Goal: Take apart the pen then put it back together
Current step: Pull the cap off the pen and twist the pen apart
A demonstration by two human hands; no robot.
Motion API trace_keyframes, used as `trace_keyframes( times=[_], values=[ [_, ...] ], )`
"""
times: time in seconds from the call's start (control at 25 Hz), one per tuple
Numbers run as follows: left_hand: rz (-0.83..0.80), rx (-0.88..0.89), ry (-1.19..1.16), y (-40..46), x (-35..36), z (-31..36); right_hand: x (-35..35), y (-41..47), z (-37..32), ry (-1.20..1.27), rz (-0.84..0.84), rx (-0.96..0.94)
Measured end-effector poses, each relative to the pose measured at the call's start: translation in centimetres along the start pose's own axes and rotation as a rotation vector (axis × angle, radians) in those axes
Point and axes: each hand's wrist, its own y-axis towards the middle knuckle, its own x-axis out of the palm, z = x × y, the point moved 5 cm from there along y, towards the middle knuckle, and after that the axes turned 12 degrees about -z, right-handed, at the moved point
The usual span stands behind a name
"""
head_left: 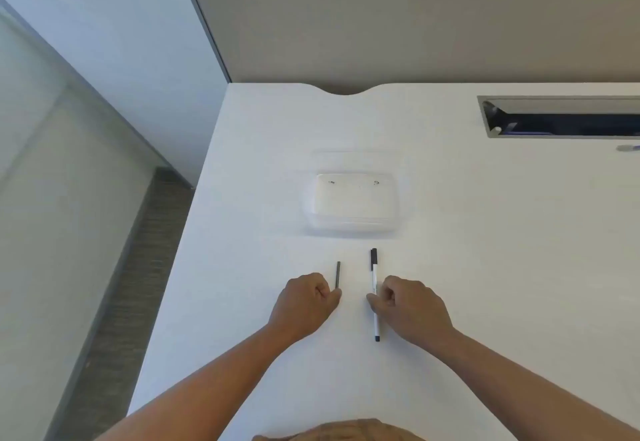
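Observation:
A white pen (pixel 375 281) with a black cap at its far end and a black tip at its near end lies lengthwise on the white table (pixel 485 267). My right hand (pixel 407 305) is curled over its middle, thumb and fingers pinching the barrel. To the left lies a short dark grey rod (pixel 338 274), a separate pen part, pointing away from me. My left hand (pixel 308 302) is curled with thumb and forefinger closed on the rod's near end. Both hands rest on the table.
A clear plastic tray (pixel 355 203) sits just beyond the pen parts. A grey cable slot (pixel 561 117) is cut into the table at the far right, with a small pen-like object (pixel 627 147) near it. The table's left edge drops to the floor. A partition stands behind.

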Motion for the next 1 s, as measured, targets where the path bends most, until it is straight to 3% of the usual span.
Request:
trace_keyframes(
  times=[0.32, 0.56, 0.76, 0.84, 1.0],
  values=[
    [0.023, 0.028, 0.131, -0.4, 0.6, 0.4, 0.3, 0.5, -0.1, -0.029, -0.063, 0.07],
    [0.033, 0.034, 0.077, -0.4, 0.6, 0.2, -0.1, 0.5, -0.4, -0.02, -0.087, 0.055],
    [0.032, 0.141, -0.019, -0.7, -0.1, 0.7, -0.5, 0.2, -0.6, 0.184, -0.121, -0.006],
    [0.032, 0.183, -0.13, -0.7, -0.5, 1.4, -1.0, 0.0, -1.0, 0.261, -0.111, -0.065],
    [-0.116, 0.071, -0.69, 0.0, -0.5, 3.0, -1.3, -0.5, -2.4, 0.413, -0.193, -0.195]
  ],
)
